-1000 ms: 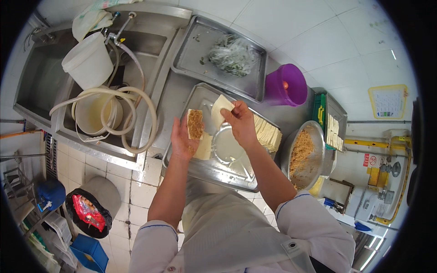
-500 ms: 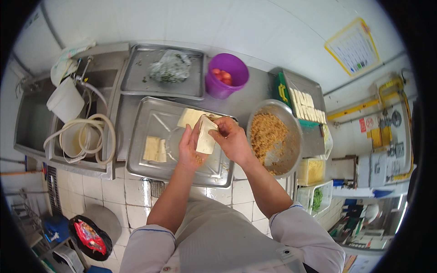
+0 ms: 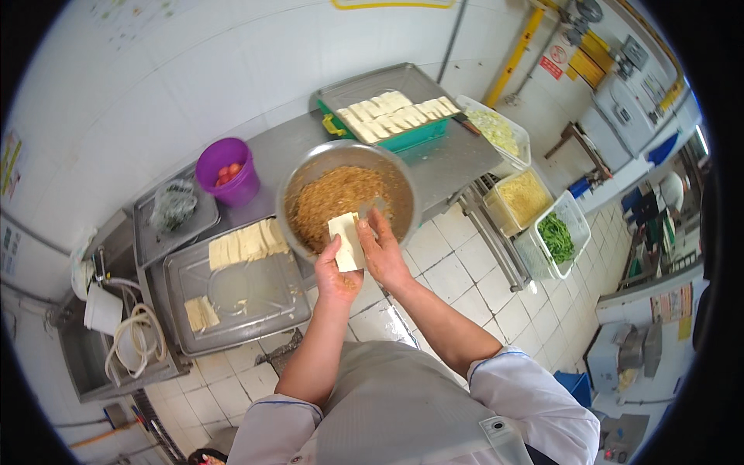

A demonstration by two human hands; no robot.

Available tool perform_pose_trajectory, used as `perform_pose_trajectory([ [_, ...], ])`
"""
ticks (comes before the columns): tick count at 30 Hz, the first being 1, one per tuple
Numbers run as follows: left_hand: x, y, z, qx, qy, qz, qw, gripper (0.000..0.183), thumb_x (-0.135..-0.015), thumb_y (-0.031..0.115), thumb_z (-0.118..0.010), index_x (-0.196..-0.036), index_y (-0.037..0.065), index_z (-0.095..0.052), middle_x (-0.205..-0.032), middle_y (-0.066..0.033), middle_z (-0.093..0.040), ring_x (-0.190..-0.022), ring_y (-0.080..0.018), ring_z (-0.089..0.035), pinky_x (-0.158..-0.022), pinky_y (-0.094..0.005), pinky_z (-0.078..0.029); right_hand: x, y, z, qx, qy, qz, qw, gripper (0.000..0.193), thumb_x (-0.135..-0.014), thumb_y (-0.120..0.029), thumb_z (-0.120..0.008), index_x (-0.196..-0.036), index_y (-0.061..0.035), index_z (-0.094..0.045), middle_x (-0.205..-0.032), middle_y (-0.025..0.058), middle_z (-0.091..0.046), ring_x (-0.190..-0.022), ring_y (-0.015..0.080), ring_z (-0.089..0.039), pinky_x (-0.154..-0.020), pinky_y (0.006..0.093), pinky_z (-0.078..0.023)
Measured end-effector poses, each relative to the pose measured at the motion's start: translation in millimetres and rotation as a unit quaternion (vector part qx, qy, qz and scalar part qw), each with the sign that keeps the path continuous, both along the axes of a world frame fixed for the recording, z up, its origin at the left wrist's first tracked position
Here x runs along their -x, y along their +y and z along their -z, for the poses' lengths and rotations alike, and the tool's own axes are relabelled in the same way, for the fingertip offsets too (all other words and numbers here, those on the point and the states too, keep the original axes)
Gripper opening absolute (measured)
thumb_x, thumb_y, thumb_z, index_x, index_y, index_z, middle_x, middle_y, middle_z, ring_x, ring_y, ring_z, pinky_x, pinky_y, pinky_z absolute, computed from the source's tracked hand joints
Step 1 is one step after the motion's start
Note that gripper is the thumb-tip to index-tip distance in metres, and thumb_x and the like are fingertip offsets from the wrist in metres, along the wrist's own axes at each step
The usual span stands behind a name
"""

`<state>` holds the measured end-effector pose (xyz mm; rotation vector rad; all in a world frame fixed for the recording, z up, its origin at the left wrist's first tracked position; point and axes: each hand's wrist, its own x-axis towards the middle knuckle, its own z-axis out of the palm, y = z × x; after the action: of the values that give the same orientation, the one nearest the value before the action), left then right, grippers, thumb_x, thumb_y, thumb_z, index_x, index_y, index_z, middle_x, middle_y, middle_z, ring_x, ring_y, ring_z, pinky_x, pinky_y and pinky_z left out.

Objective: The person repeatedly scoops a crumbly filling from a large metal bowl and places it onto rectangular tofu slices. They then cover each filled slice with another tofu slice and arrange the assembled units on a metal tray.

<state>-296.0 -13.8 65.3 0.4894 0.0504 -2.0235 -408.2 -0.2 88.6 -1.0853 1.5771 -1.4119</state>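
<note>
A pale rectangular slab of tofu (image 3: 346,242) lies across the palm of my left hand (image 3: 339,280), whose fingers and thumb are closed around it. My right hand (image 3: 384,249) is beside the slab's right edge, fingers pointing up. At its fingertips shows a small greyish flat piece (image 3: 373,206), too blurred to name. Both hands are over the near rim of a large metal bowl (image 3: 409,186) holding a brown crumbly filling (image 3: 333,194). Left of the bowl, a metal tray (image 3: 263,302) carries a row of tofu slabs (image 3: 246,244) and a smaller group (image 3: 201,313).
Behind the bowl, rows of tofu (image 3: 387,116) lie on a tray over a green crate (image 3: 415,138). A purple bucket (image 3: 232,186) holds red fruit. Right stand tubs of shredded yellow food (image 3: 521,200) and chopped greens (image 3: 556,239). Sinks with a hose (image 3: 128,341) are left.
My view has swung right, and my hands have gone from above the tray to the bowl. The tofu slab stays in my left hand; my right fingers have shifted from its top to its side.
</note>
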Motion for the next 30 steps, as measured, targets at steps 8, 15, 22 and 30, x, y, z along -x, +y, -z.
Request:
perform_pose_trajectory([
  [8,140,-23,9,0.086,-0.221,0.024,0.971,0.053,-0.108,0.024,-0.057,-0.159,0.014,-0.048,-0.151,-0.0067,-0.058,-0.138,-0.0229,-0.056,-0.114,-0.0387,-0.046,103,-29,31,-0.076,-0.238,0.023,0.968,0.051,-0.114,-0.035,-0.049,-0.148,0.0030,-0.049,-0.130,0.0158,-0.064,-0.114,0.0227,-0.061,-0.097,0.0358,-0.053],
  [15,231,-99,22,0.097,-0.306,0.042,0.946,0.057,-0.110,0.028,-0.057,-0.161,0.007,-0.044,-0.154,-0.0111,-0.053,-0.140,-0.0243,-0.052,-0.115,-0.0375,-0.043,196,-101,51,-0.126,-0.339,0.035,0.932,0.032,-0.112,-0.022,-0.050,-0.136,-0.0007,-0.058,-0.120,0.0134,-0.068,-0.104,0.0235,-0.067,-0.089,0.0388,-0.058],
  [22,278,-178,-5,0.095,-0.318,0.054,0.942,0.087,-0.107,0.043,-0.062,-0.171,0.001,-0.019,-0.177,-0.0146,-0.024,-0.161,-0.0254,-0.028,-0.130,-0.0378,-0.024,305,-192,87,-0.189,-0.501,-0.019,0.844,0.038,-0.113,-0.026,-0.052,-0.134,0.0038,-0.059,-0.111,0.0137,-0.071,-0.094,0.0246,-0.070,-0.081,0.0391,-0.061],
  [30,250,-253,14,0.021,-0.366,-0.021,0.930,0.077,-0.109,0.040,-0.060,-0.167,0.001,-0.028,-0.175,-0.0135,-0.029,-0.163,-0.0279,-0.023,-0.134,-0.0419,-0.018,444,-377,90,-0.146,-0.431,-0.029,0.890,0.031,-0.111,-0.020,-0.053,-0.130,0.0024,-0.063,-0.112,0.0146,-0.072,-0.092,0.0259,-0.071,-0.076,0.0407,-0.062],
])
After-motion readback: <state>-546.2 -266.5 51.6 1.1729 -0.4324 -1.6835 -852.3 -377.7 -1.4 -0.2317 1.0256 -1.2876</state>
